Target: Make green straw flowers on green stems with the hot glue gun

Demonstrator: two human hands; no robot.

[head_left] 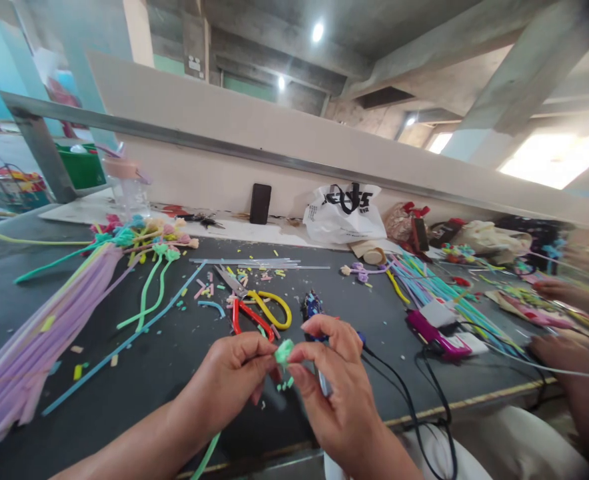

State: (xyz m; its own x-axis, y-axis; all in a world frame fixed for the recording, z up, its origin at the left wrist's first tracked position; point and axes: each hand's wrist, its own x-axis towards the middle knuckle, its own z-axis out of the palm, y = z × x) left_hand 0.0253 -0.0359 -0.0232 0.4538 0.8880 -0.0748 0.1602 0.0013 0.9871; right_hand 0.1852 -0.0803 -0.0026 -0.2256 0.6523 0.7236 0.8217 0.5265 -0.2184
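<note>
My left hand [229, 370] pinches a small green pipe-cleaner flower [284, 351] between thumb and fingertips. From the other side, the thumb and forefinger of my right hand [339, 383] close on the same flower. A green stem [207, 457] hangs below my left wrist, and several small green bits [285, 384] lie under the fingers. Just beyond my left hand rest scissors [257, 310] with one red and one yellow handle, blades half apart. Behind my right hand is a dark blue patterned tool [313, 305], partly hidden by the fingers.
At the left lie purple pipe cleaners [69, 307] with flower heads; a blue strip [124, 347] runs alongside. Clear sticks [259, 263] lie beyond the scissors. A phone [260, 203] and white bag [344, 217] stand behind. Black cables, a magenta device [439, 335] and another person's hands [567, 353] are at right.
</note>
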